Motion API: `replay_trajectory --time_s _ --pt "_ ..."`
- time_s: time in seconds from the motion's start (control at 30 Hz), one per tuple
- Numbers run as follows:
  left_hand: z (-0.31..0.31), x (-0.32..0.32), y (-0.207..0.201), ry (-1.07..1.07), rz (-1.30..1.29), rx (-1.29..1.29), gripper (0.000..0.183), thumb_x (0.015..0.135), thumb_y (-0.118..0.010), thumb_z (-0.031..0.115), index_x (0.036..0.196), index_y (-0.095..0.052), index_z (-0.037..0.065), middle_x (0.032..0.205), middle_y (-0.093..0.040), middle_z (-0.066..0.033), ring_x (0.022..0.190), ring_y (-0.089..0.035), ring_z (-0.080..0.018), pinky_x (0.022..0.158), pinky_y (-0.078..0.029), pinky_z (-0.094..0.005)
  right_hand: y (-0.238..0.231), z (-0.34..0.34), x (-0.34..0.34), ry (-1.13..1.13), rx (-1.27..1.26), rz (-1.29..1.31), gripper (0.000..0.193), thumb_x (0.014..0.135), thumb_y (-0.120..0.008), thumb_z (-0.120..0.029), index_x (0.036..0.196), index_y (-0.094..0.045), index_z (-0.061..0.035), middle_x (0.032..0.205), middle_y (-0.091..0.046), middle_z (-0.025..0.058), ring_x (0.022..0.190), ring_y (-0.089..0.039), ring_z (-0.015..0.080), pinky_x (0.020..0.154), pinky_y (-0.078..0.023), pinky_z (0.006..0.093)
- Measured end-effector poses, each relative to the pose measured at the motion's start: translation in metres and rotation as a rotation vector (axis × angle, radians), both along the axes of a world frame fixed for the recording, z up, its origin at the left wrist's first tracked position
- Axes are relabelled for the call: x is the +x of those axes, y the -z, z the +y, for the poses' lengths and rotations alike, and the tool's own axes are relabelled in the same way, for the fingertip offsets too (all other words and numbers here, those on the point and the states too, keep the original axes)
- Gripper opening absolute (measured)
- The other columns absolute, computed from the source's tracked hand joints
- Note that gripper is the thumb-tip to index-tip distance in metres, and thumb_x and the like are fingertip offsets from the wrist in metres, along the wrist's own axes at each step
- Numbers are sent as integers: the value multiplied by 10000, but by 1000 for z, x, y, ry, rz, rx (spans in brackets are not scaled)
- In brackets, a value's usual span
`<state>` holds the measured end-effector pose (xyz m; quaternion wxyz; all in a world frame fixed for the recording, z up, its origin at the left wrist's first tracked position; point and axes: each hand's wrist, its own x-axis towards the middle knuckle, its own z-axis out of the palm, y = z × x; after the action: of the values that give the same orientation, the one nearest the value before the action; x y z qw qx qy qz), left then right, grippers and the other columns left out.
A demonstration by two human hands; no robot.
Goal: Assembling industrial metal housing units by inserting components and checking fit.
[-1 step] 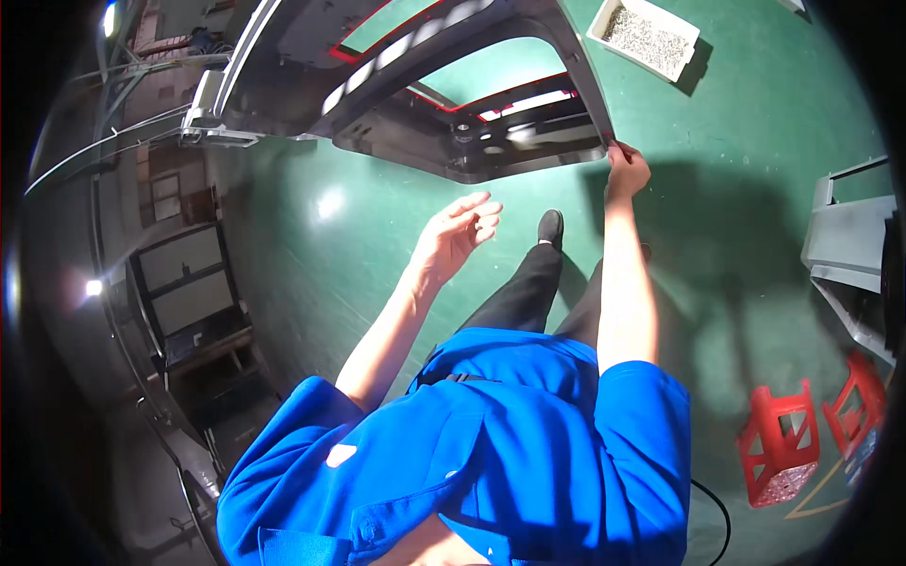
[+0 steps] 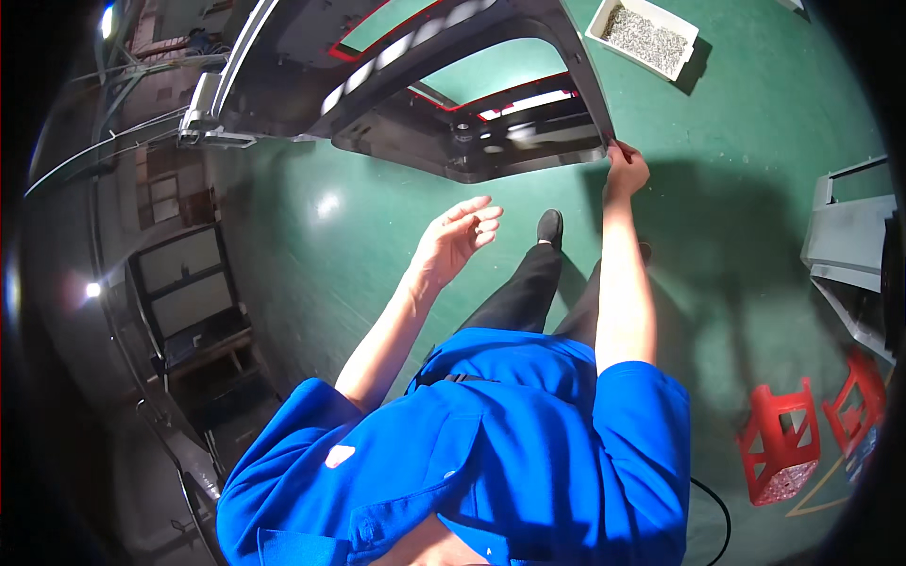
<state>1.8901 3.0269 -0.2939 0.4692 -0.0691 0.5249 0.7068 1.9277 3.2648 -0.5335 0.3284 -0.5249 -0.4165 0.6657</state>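
Note:
A large dark, glossy frame-like panel (image 2: 377,149) with window openings and red strips along their edges stands at the top of the view. At its lower right corner, my right hand (image 2: 628,172) grips the edge between thumb and fingers. My left hand (image 2: 457,241) hovers in the air below the panel, apart from it. Its fingers are loosely bent and spread, with nothing visible in them. A dark round fitting (image 2: 462,134) shows inside the panel's lower opening.
A white bin (image 2: 687,58) of small pale, shiny pieces lies on the green floor at the upper right. Red stools (image 2: 780,443) stand at the lower right, below a grey metal unit (image 2: 854,231). To the left is a dark rack (image 2: 193,292). A black cable (image 2: 725,519) curves beside me.
My left hand is very slightly lower. My right hand keeps its grip on the panel's corner.

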Motion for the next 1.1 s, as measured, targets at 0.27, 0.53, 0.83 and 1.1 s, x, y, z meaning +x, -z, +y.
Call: replay_trajectory --time_s 0.27,0.53,0.83,1.1 --pt "-42 -10 15 65 -41 14 383 904 -536 183 1220 -469 -22 1141 -577 -175 959 -600 -211 851 -489 -312 5 -31 -13 250 96 -120 166 725 -703 -106 776 -668 48 719 -663 120 658 -618 176 643 -487 302" --pt "-78 -11 35 46 -54 -108 317 905 -497 110 1192 -490 -24 1118 -585 -165 978 -590 -213 875 -477 -316 17 -48 -16 399 243 -292 166 634 -682 -153 678 -654 5 620 -606 108 590 -562 177 600 -445 315" --pt "-102 -4 70 117 -49 -90 331 908 -505 131 1193 -480 -36 1094 -591 -166 937 -591 -208 821 -495 -315 18 -46 -23 251 411 -226 67 637 -672 -67 689 -658 -27 632 -632 89 574 -584 152 575 -448 265" --pt "-103 8 78 57 -95 -90 353 913 -516 243 1168 -510 0 1058 -614 -142 841 -607 -168 752 -501 -275 34 -42 -39 191 168 -10 98 707 -692 -15 789 -680 38 700 -663 74 638 -596 103 641 -477 229"
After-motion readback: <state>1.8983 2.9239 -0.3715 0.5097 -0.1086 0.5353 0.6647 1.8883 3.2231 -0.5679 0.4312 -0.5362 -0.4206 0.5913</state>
